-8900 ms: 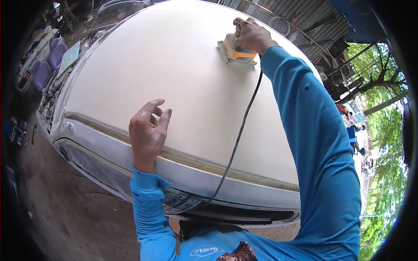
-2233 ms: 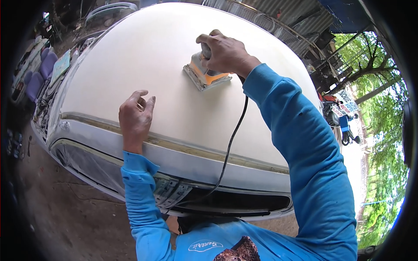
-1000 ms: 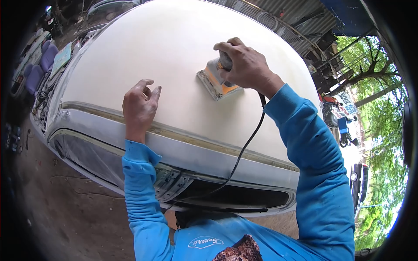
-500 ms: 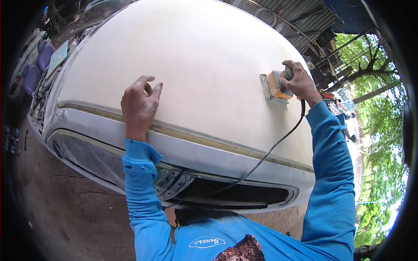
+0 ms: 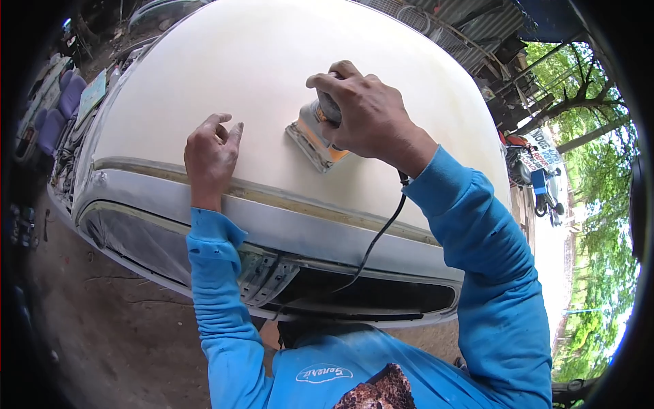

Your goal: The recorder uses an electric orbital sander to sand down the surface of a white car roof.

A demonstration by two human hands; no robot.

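Note:
A pale, off-white car roof (image 5: 225,75) spreads out in front of me. Its surface looks matt and dusty. My right hand (image 5: 373,112) is wrapped round the dark top of an orange electric sander (image 5: 313,140), whose flat grey pad is down on the roof near the middle. From the sander a black cord (image 5: 374,242) runs down past my right sleeve and across the car's side. My left hand (image 5: 210,153) is over the roof's near edge, left of the sander. Nothing is in it; its fingers are loosely bent, with the thumb apart.
A brownish channel (image 5: 300,206) runs along the roof's near edge, above the side window openings (image 5: 375,298). Purple seats (image 5: 51,126) stand at the far left. Corrugated metal sheets (image 5: 453,37) and clutter lie beyond the roof. A motorbike (image 5: 545,191) is at the right.
My right hand has swept the sander leftward across the roof, from near its right end to the middle, and the cord has followed. My left hand has shifted slightly left.

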